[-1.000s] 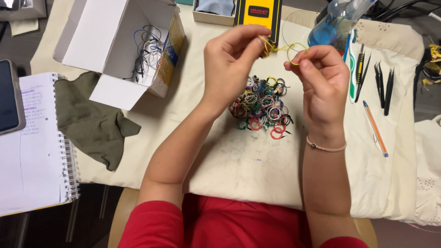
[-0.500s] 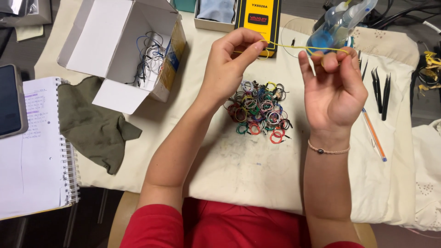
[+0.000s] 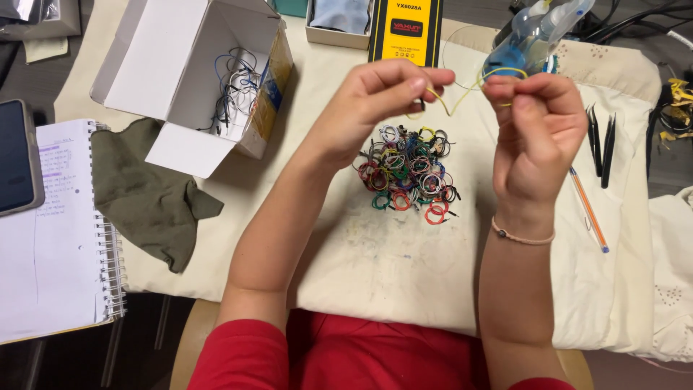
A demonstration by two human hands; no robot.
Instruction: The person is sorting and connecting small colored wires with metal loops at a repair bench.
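Observation:
Both hands are raised above a pile of small coiled wires in many colours, lying on a cream cloth. A thin yellow wire runs between the hands. My left hand pinches one end between thumb and fingers. My right hand grips the other end, where the wire loops over its fingers. The wire sags slightly in the middle.
An open white cardboard box with loose wires stands at the back left. An olive cloth, a spiral notebook and a phone lie left. A yellow-black device, tweezers and a pen lie behind and right.
The hands first held the yellow wire bunched close together, then drew apart and straightened it. Now they are nearer each other and the wire has slackened.

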